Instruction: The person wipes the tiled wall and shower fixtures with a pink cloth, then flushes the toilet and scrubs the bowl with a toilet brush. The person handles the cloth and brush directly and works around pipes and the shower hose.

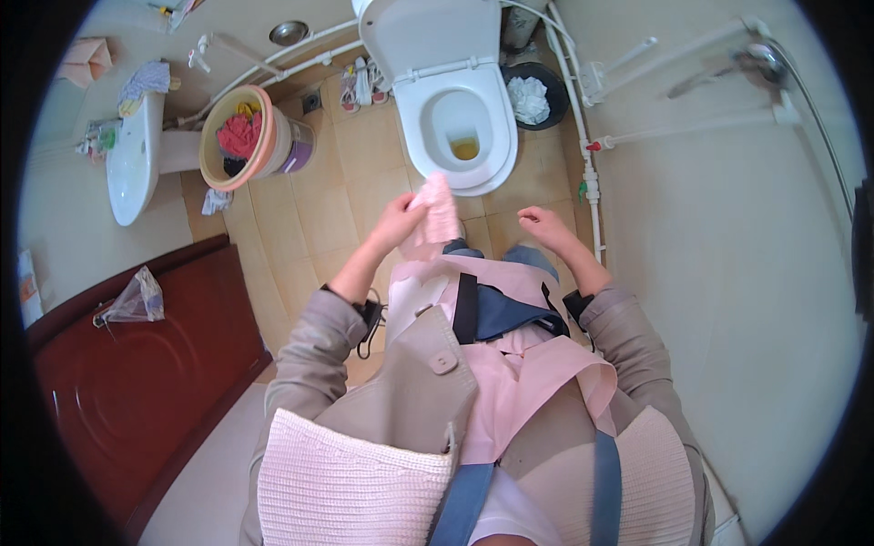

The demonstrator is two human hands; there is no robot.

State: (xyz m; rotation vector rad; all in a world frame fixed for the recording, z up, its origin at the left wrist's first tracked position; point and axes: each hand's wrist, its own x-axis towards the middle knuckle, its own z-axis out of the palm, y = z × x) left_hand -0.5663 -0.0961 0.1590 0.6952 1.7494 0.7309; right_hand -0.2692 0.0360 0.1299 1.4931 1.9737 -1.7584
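Gripped in my left hand [398, 223] is a pink cloth [442, 207], which hangs just in front of the toilet bowl's near rim. The white toilet [503, 150] has its lid [432, 36] raised, and yellowish water lies at the bottom of the bowl. To the right of the cloth, my right hand [549, 229] is held in the air with curled fingers, and nothing shows in it. Below both hands, a pink apron [496, 382] covers part of my front.
A black bin [553, 91] with crumpled white paper stands right of the toilet. On the left are an orange-rimmed bucket [264, 150] holding red cloth, slippers [364, 84], a white washbasin [134, 173] and a dark red door [155, 364]. White pipes [590, 173] run along the right wall.
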